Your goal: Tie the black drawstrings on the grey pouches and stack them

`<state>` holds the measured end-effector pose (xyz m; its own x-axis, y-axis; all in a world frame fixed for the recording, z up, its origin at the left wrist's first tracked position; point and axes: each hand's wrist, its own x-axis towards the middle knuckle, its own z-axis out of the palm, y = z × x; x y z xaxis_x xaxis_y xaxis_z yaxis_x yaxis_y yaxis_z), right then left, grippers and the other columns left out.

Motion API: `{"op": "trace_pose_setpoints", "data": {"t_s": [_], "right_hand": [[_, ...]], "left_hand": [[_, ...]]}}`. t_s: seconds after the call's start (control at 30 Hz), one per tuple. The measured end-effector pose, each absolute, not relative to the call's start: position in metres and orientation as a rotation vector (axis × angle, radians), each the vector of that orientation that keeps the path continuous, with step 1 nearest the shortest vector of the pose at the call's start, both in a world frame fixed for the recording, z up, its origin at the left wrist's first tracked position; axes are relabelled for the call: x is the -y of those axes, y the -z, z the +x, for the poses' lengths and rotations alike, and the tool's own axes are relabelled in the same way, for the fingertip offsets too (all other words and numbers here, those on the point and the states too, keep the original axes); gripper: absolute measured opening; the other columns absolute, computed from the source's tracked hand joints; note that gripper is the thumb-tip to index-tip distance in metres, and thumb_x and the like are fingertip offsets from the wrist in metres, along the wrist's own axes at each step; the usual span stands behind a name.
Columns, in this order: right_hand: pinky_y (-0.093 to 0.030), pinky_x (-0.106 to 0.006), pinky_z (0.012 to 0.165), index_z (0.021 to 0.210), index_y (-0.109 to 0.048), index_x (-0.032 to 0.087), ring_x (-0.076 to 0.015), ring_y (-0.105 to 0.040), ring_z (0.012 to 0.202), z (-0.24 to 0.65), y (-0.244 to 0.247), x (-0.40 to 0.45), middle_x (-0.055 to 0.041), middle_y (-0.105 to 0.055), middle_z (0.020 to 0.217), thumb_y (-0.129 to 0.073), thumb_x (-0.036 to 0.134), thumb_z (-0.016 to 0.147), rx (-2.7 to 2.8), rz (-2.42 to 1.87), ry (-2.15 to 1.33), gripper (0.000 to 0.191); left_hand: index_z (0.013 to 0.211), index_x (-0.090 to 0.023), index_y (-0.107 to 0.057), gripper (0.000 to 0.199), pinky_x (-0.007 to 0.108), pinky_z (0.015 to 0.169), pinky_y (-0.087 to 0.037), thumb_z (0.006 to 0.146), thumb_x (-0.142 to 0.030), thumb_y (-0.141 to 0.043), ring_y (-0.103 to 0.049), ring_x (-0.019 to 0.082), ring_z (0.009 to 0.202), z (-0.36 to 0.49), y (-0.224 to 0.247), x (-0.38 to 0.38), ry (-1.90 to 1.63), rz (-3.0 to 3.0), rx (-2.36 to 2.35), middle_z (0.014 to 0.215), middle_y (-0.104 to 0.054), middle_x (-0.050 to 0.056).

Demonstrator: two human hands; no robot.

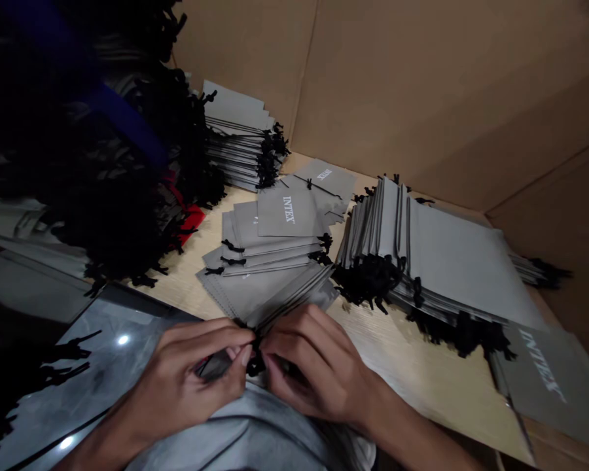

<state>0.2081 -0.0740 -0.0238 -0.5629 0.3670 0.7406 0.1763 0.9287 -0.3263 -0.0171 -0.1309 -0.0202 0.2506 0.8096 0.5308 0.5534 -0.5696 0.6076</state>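
At the table's near edge, my left hand (206, 366) is closed in a pinch, thumb against forefinger. Beside it my right hand (319, 360) pinches too, its fingertips just right of the left ones. Between them shows a black drawstring cord (256, 364), bunched and partly hidden by the fingers. Just beyond the fingertips, a fanned bundle of grey drawstring pouches (294, 294) reaches up to my hands. More grey pouches (285, 212) lie behind it, some printed INTEX, with knotted black cords at their edges.
Grey pouch stacks stand at the back (235, 150) and right (461, 255) of the wooden table (387, 366). A large dark heap of corded pouches (118, 216) rises on the left, with a blue strip (127, 124) and a red piece. Cardboard walls (397, 85) enclose the back and right.
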Motion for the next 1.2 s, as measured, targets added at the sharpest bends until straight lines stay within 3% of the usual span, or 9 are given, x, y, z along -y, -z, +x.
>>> {"op": "trace_pose_setpoints", "data": {"t_s": [0.17, 0.37, 0.67, 0.8, 1.07, 1.2], "right_hand": [[-0.061, -0.035, 0.075, 0.121, -0.060, 0.017, -0.0205, -0.073, 0.088, 0.210, 0.025, 0.085, -0.0103, -0.080, 0.102, -0.071, 0.001, 0.095, 2.062, -0.436, -0.498, 0.033], [-0.060, -0.034, 0.076, 0.125, -0.056, 0.020, -0.0189, -0.074, 0.087, 0.211, 0.027, 0.088, -0.0091, -0.080, 0.103, -0.071, 0.000, 0.096, 1.988, -0.428, -0.542, 0.038], [-0.058, -0.029, 0.077, 0.105, -0.055, 0.022, -0.0167, -0.072, 0.091, 0.213, 0.046, 0.098, -0.0092, -0.074, 0.109, -0.056, 0.009, 0.104, 2.092, -0.530, -0.448, 0.014], [-0.059, -0.025, 0.072, 0.097, -0.054, 0.022, -0.0145, -0.069, 0.083, 0.214, 0.049, 0.099, -0.0105, -0.069, 0.109, -0.049, 0.009, 0.106, 2.178, -0.497, -0.379, 0.016], [-0.061, -0.027, 0.070, 0.100, -0.058, 0.018, -0.0166, -0.067, 0.081, 0.215, 0.040, 0.093, -0.0124, -0.069, 0.107, -0.045, 0.007, 0.103, 2.181, -0.423, -0.245, 0.017], [-0.055, -0.027, 0.061, 0.094, -0.058, 0.019, -0.0157, -0.061, 0.072, 0.218, 0.032, 0.088, -0.0106, -0.070, 0.098, -0.039, 0.007, 0.105, 2.223, -0.369, -0.191, 0.025]], "left_hand": [[0.111, -0.023, -0.074, 0.024, 0.021, 0.073, -0.066, 0.095, -0.006, -0.070, -0.082, 0.015, 0.075, -0.014, 0.021, 0.134, -1.259, 2.314, -1.316, 0.090, -0.084, 0.000], [0.110, -0.022, -0.076, 0.025, 0.021, 0.071, -0.068, 0.092, -0.005, -0.073, -0.083, 0.015, 0.071, -0.010, 0.022, 0.134, -1.355, 2.349, -1.325, 0.087, -0.086, -0.001], [0.106, -0.022, -0.078, 0.020, 0.019, 0.077, -0.069, 0.093, -0.007, -0.075, -0.082, 0.012, 0.071, -0.005, 0.022, 0.137, -1.385, 2.329, -1.353, 0.087, -0.086, -0.002], [0.107, -0.023, -0.076, 0.021, 0.019, 0.079, -0.068, 0.094, -0.007, -0.073, -0.083, 0.012, 0.073, -0.002, 0.023, 0.136, -1.364, 2.334, -1.339, 0.089, -0.086, -0.003], [0.111, -0.025, -0.072, 0.025, 0.020, 0.078, -0.065, 0.095, -0.005, -0.071, -0.081, 0.013, 0.080, -0.009, 0.014, 0.136, -1.156, 2.277, -1.269, 0.095, -0.082, -0.002], [0.108, -0.025, -0.069, 0.022, 0.020, 0.075, -0.064, 0.096, -0.007, -0.072, -0.079, 0.013, 0.079, -0.011, 0.007, 0.136, -1.156, 2.247, -1.290, 0.091, -0.080, -0.002]]}}
